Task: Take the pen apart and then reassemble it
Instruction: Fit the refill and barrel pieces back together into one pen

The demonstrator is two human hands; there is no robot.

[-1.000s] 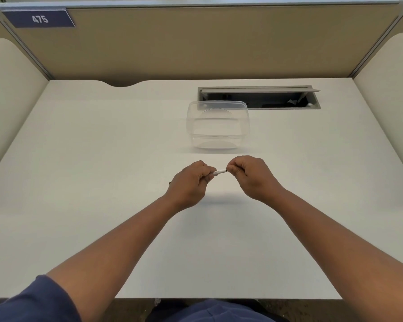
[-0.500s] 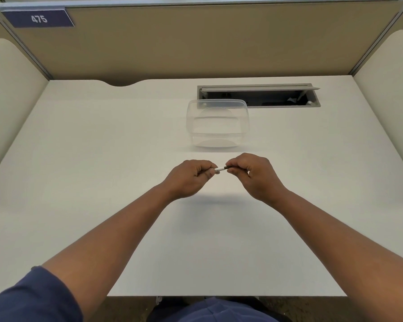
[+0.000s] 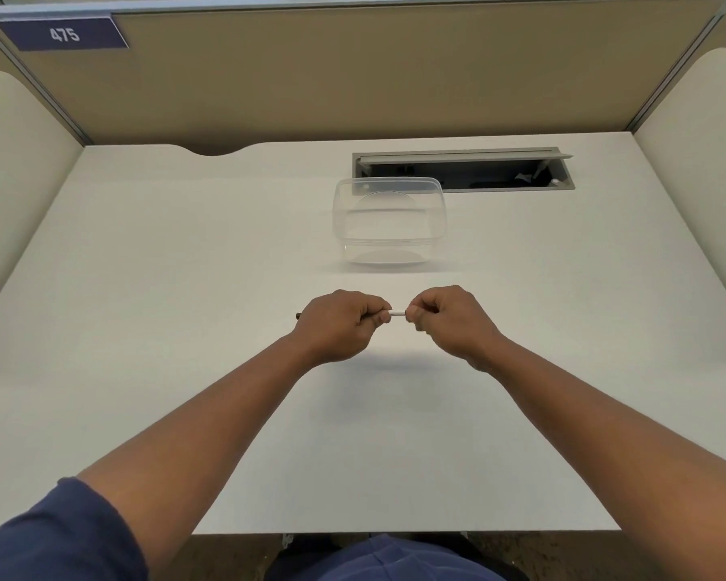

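A slim white pen point(image 3: 397, 313) lies level between my two hands, a little above the white desk point(image 3: 185, 253). My left hand point(image 3: 339, 325) is closed around most of its barrel, and a dark end of the pen pokes out past the left side of that fist. My right hand point(image 3: 447, 318) pinches the pen's right end with its fingertips. Only a short white stretch shows between the two hands; the rest is hidden in my fingers.
A clear plastic container point(image 3: 388, 220) stands just behind my hands. Behind it an open grey cable hatch point(image 3: 462, 169) is set into the desk. Padded partition walls close in the back and both sides.
The dark section seen between my hands half a second ago is no longer visible; only white barrel shows. A dark end now sticks out left of my left fist.
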